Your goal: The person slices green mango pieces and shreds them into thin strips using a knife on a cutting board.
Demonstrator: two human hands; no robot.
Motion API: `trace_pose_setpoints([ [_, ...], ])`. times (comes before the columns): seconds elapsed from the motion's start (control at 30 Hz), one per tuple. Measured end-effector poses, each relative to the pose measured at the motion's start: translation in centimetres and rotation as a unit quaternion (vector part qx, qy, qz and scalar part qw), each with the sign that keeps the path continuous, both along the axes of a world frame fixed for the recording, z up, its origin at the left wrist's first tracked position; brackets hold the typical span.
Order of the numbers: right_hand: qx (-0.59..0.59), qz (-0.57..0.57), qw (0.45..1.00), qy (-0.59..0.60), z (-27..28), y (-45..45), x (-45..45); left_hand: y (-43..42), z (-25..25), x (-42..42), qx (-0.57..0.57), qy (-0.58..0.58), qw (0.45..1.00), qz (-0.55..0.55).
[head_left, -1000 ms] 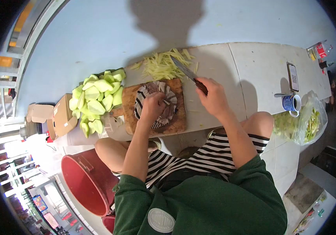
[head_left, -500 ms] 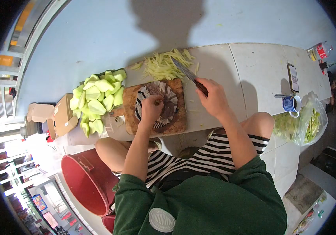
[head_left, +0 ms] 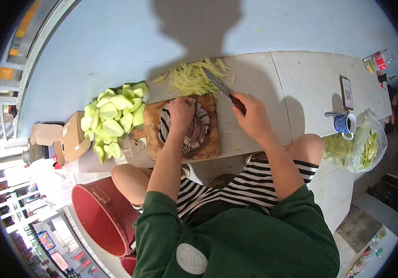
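Note:
My left hand presses down on a crumpled cloth, part brown and part black-and-white striped, with its fingers bunched into the fabric. Under the cloth is a wooden cutting board with a short handle on its left. My right hand grips a knife by its dark handle, the blade pointing up and left. The blade's tip reaches over a heap of pale green cut strips behind the board. Left of the board lies a pile of peeled pale green pieces.
An open cardboard box stands at the left, above a red bin. To the right are a phone, a blue mug, a plastic bottle and a clear bag with green strips inside.
My left hand has moved upward across the cloth, toward the board's far edge, and the cloth's folds have shifted. My right hand holds the knife in nearly the same place.

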State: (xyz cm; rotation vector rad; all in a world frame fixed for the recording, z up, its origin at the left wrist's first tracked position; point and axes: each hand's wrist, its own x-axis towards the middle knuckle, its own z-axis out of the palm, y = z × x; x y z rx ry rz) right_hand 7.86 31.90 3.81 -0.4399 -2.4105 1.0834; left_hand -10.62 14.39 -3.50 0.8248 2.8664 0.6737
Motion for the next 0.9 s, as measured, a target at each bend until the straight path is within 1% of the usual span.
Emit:
trace_pose_setpoints([
  [0.07,0.001,0.001,1.000,0.006,0.0,0.0,-0.1,0.3,-0.9,-0.4,-0.008,0.003,1.000,-0.001],
  [0.13,0.004,0.001,1.000,0.004,0.1,0.0,-0.1,0.7,0.0,-0.2,-0.015,0.008,1.000,-0.002],
  [0.2,0.006,0.002,1.000,-0.005,-0.1,0.1,-0.2,0.9,1.1,-0.2,0.008,-0.044,0.998,0.032],
  [0.23,0.008,0.001,1.000,-0.015,-0.1,0.1,-0.1,0.8,1.4,-0.5,0.009,-0.043,0.998,0.033],
  [0.3,-0.001,0.003,1.000,-0.026,0.1,0.2,-0.1,0.4,2.0,-1.7,0.018,-0.116,0.991,0.062],
  [0.33,-0.011,0.004,0.999,-0.038,0.2,0.2,-0.1,0.3,2.1,-2.4,0.018,-0.116,0.991,0.063],
  [0.4,-0.021,0.001,0.999,-0.033,-0.1,0.2,-0.1,0.5,2.3,-3.9,0.054,-0.178,0.979,0.079],
  [0.43,-0.031,-0.001,0.999,-0.028,-0.3,0.2,-0.2,1.0,3.4,-4.1,0.055,-0.178,0.979,0.081],
  [0.5,-0.037,0.001,0.999,-0.023,-0.5,0.2,-0.3,2.1,5.5,-4.7,0.181,-0.241,0.950,0.080],
  [0.53,-0.043,0.001,0.999,-0.018,-0.5,0.2,-0.2,2.6,5.2,-5.6,0.182,-0.241,0.950,0.081],
  [0.6,-0.045,-0.002,0.999,-0.022,-0.5,0.2,-0.2,3.7,4.5,-7.1,0.264,-0.286,0.918,0.079],
  [0.67,-0.048,-0.005,0.999,-0.025,-0.4,0.2,-0.3,4.6,7.0,-7.1,0.250,-0.276,0.925,0.078],
  [0.73,-0.056,-0.013,0.998,-0.034,-0.1,0.2,-0.2,5.0,7.9,-7.3,0.292,-0.203,0.930,0.092],
  [0.77,-0.056,-0.012,0.998,-0.035,-0.2,0.3,-0.2,5.0,8.4,-7.4,0.292,-0.203,0.930,0.093],
  [0.83,-0.046,-0.010,0.999,-0.013,-0.3,0.4,-0.3,4.8,9.0,-7.7,0.254,-0.117,0.959,0.055],
  [0.9,-0.053,-0.011,0.998,-0.021,-0.1,0.4,-0.2,5.0,9.3,-7.1,0.256,-0.095,0.960,0.068],
])
